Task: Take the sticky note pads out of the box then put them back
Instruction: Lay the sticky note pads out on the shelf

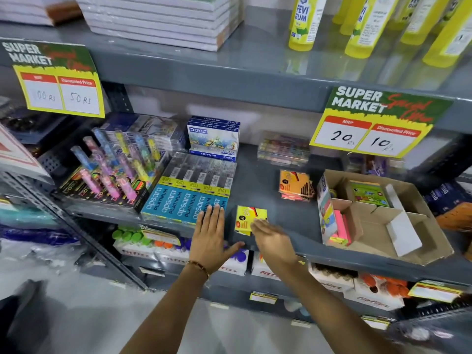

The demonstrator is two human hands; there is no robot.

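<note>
A cardboard box (413,241) with dividers stands at the right of the grey shelf (265,190). Inside it I see pink sticky note pads (342,226) at the front left and a green pad (367,192) at the back. A small stack of orange pads (296,186) lies on the shelf left of the box. A yellow pad (249,218) lies near the shelf's front edge. My right hand (273,241) is flat and blurred, fingertips at the yellow pad's lower right corner. My left hand (210,233) rests open, fingers spread, beside the pad and touching the blue pencil packs.
Blue Apsara pencil packs (184,203) lie left of the yellow pad, with a pen display (109,172) further left. Doms pastel boxes (213,139) stand behind. Price signs (375,123) hang from the upper shelf, which holds yellow glue bottles (304,24). Boxes fill the lower shelf.
</note>
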